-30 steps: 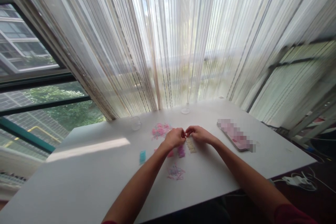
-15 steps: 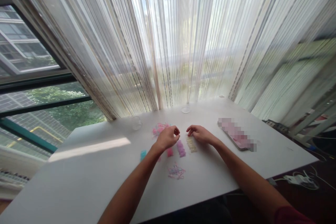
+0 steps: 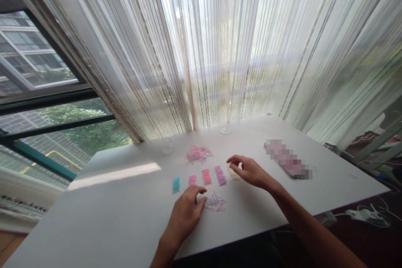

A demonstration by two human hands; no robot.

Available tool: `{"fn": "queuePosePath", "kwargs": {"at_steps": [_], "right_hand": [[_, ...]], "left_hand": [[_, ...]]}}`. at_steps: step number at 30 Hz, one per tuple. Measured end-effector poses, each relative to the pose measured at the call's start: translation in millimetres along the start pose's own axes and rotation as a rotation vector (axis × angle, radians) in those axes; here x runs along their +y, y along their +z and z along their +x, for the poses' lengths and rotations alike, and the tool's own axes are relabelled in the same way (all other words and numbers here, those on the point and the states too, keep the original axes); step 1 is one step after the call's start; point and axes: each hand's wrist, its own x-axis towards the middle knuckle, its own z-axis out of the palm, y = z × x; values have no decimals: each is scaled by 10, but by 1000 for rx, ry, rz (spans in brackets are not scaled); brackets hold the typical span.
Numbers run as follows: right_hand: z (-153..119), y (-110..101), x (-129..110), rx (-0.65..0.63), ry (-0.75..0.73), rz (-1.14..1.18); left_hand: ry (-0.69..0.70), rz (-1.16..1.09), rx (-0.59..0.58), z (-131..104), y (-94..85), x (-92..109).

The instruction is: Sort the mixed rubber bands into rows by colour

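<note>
My left hand (image 3: 187, 208) hovers at the left edge of a loose pile of small thin pastel pieces (image 3: 216, 202), its thumb and index finger apart, with nothing visible between them. Over the short column of pale yellow pieces (image 3: 233, 173) is my right hand (image 3: 246, 169), fingers curved and thumb apart; it partly hides that column. To its left lie more columns sorted by colour: purple pieces (image 3: 220, 175), coral pieces (image 3: 206, 176), pink pieces (image 3: 192, 179) and turquoise pieces (image 3: 176, 185). Behind them sits a larger mixed pile (image 3: 198, 154). The exact kind of piece is too small to tell.
Everything lies on a white table (image 3: 125, 213). A blurred pink flat object (image 3: 287, 159) rests on the right. Near the back edge are a clear round item (image 3: 167, 145) and a clear round base (image 3: 225, 130). Striped sheer curtains (image 3: 213, 50) hang behind.
My left hand has come down and toward me from the columns to the front pile, uncovering the coral and pink columns. My right hand stays by the yellow column. The view has shifted slightly.
</note>
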Motion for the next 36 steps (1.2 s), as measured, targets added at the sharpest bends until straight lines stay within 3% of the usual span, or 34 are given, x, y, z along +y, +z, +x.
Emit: {"fn": "queuePosePath", "kwargs": {"at_steps": [4,11,15,19,24,36], "right_hand": [[-457,248,-184,-130,-139,38],[-724,689,-176,-24,-220,22],[-732,713,-163,54,-229,57],[-736,679,-209,49,-263,89],[-723,712,-244,-21,-297,120],[-715,766,-191,13,-293,143]], "left_hand": [[-9,-22,51,-201,137,-68],[-18,1,15,-257,201,-100],[77,37,67,-283,232,-141],[143,-19,105,-298,220,-153],[172,-67,147,-255,162,-106],[185,-233,150,-246,247,-129]]}}
